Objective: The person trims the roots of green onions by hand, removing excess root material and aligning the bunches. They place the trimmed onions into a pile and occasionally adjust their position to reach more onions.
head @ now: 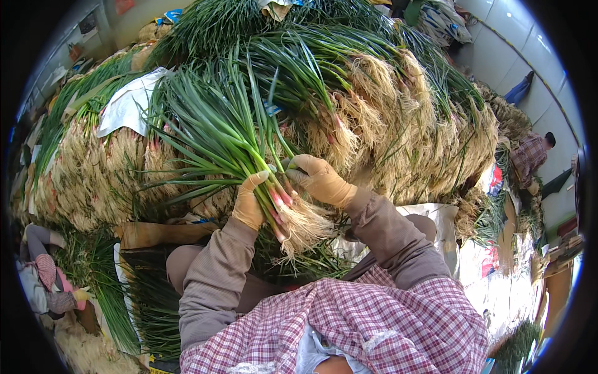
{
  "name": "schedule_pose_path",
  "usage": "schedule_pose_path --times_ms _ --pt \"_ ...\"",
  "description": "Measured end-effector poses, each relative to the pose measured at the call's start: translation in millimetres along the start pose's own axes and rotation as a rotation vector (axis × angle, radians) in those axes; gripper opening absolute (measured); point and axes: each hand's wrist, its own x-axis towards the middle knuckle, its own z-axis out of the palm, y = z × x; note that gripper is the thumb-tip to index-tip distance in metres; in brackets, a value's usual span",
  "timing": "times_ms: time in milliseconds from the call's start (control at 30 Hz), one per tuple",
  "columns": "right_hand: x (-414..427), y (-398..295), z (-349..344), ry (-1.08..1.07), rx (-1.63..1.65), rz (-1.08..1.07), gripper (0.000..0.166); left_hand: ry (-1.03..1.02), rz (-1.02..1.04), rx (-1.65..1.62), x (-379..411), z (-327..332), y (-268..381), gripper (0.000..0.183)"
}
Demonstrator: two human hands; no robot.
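My left hand (250,201), in a tan glove with grey fingertips, grips a bunch of green onions (236,149) near its reddish stem bases. The long green leaves fan up and to the left. Pale, stringy roots (306,226) hang at the lower right of the bunch. My right hand (322,180), gloved the same way, pinches a single green stalk (281,138) against the bunch's right side. Parts of its fingertips are hidden behind the stalk. Behind both hands rises a large heap of green onions (397,117) with their roots facing me.
A white sheet (131,103) lies on the heap at left. Loose leaves (299,262) cover the ground between my knees. A dark-lined container (154,299) of greens stands at lower left. One person (51,280) is at far left, another (530,156) at far right.
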Motion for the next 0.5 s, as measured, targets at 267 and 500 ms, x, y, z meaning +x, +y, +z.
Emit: schedule_pose_path --times_ms 267,500 --pt "-21.8 46.4 -17.4 0.242 -0.582 0.032 0.011 -0.035 0.037 -0.106 -2.4 11.8 2.3 0.058" --pt "-42.0 6.0 -22.1 -0.131 -0.011 0.343 0.034 -0.112 -0.054 -0.012 4.6 6.0 -2.5 0.049"
